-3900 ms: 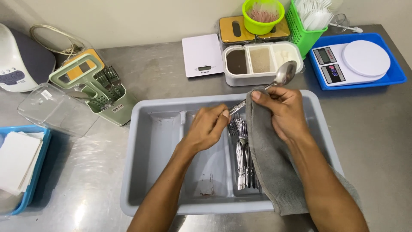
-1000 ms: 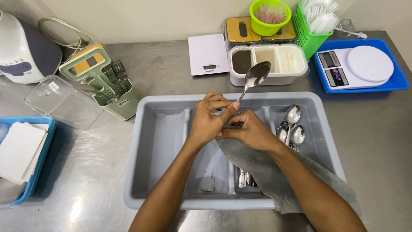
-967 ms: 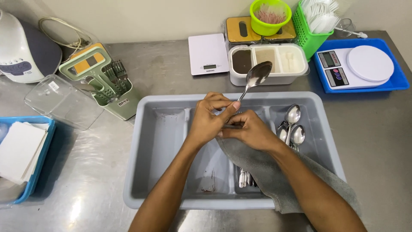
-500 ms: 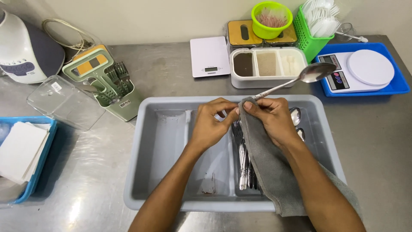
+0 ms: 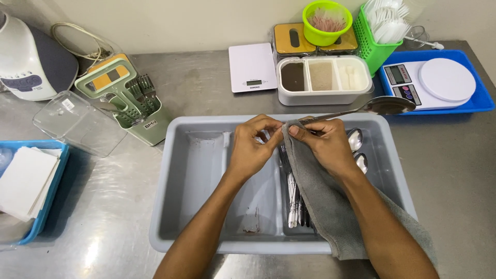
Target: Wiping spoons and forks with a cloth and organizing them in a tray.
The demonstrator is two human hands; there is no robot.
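Note:
A steel spoon (image 5: 383,105) is held level over a grey divided cutlery tray (image 5: 175,181), its bowl pointing right. My left hand (image 5: 254,147) pinches the end of the handle. My right hand (image 5: 321,144) grips the handle through a grey cloth (image 5: 330,212), which drapes down over my right forearm and the tray's front rim. Forks (image 5: 295,201) lie in the tray's middle compartment under my hands. Two spoons (image 5: 356,147) lie in the right compartment.
Behind the tray stand a white three-part condiment box (image 5: 323,77), a small white scale (image 5: 252,67), a green cup, and a green basket of white plastic cutlery (image 5: 385,31). A blue tray with a white scale (image 5: 439,80) is at right. A green cutlery holder (image 5: 132,106) stands at left.
The spoon has swung from upright to level, bowl now pointing right. My right hand with the cloth has moved along the handle, uncovering the spoons in the right compartment.

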